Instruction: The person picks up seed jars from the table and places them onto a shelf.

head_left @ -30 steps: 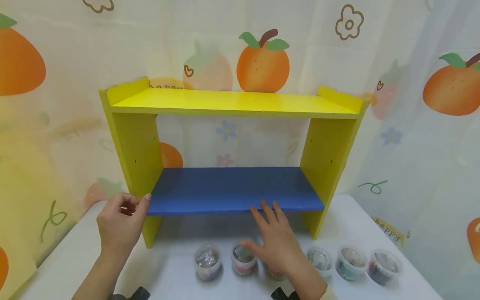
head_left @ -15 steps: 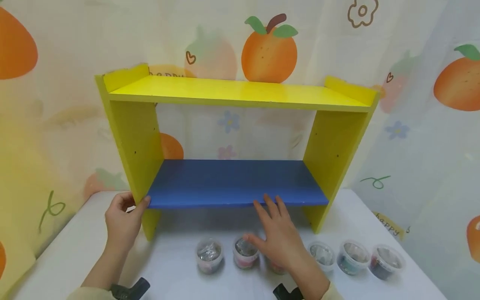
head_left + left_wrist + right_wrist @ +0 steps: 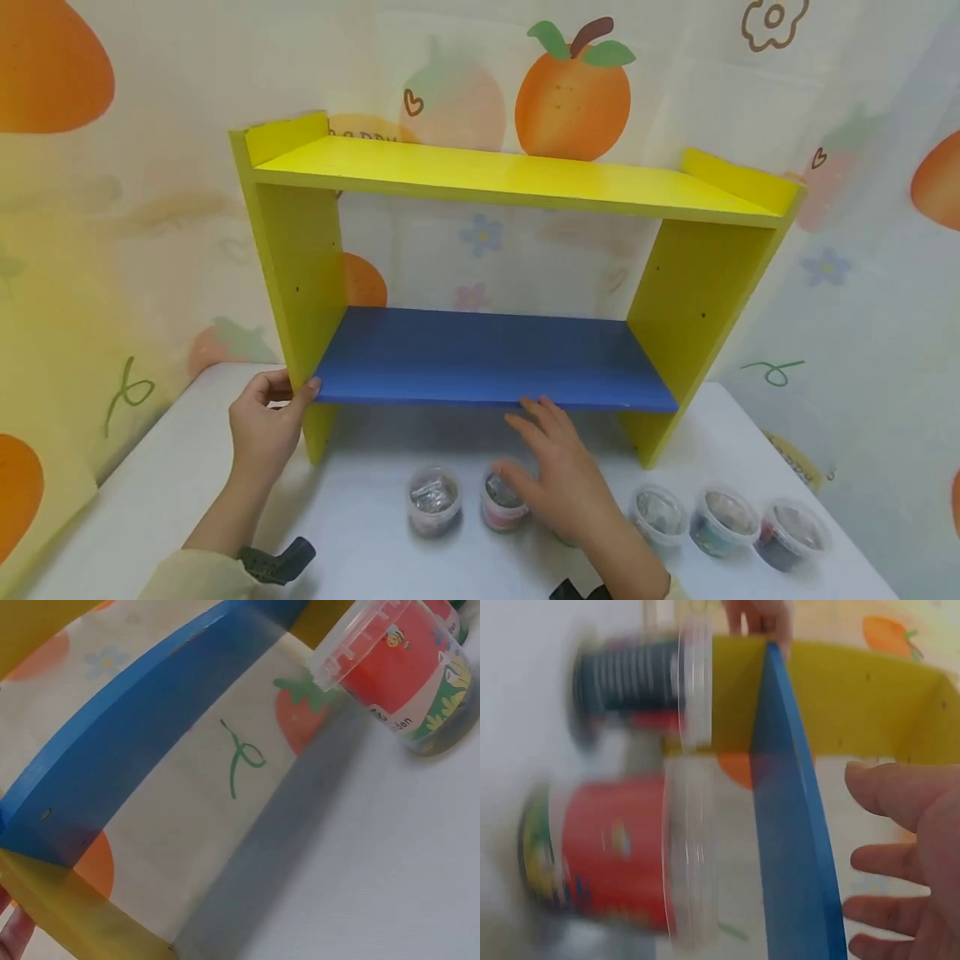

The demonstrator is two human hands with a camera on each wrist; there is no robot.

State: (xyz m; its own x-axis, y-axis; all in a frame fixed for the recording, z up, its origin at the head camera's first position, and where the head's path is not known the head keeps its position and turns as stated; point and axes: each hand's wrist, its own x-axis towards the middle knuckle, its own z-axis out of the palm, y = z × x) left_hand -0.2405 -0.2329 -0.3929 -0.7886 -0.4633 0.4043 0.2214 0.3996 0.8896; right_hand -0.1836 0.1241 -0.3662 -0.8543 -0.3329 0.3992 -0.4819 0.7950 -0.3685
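Observation:
A two-tier shelf, with a yellow top and sides (image 3: 491,171) and a blue lower board (image 3: 487,358), stands on the white table. My left hand (image 3: 266,425) grips its left side panel where the blue board meets it, thumb at the front edge and fingers around the outer face. In the left wrist view, those fingers (image 3: 16,934) show at the panel's outside. My right hand (image 3: 566,479) is spread, fingertips right at the blue board's front edge. In the right wrist view, the right fingers (image 3: 889,862) are apart, curled around nothing.
Several small lidded tubs stand in front of the shelf: one at the left (image 3: 433,502), one by my right thumb (image 3: 502,504), one mostly hidden under that hand, and others rightward, including a dark tub (image 3: 790,536). A fruit-print curtain (image 3: 187,275) hangs behind.
My left hand has moved in and closed around the left side panel. The right hand's fingertips stay by the blue board's edge. The head view has tilted and turned a little.

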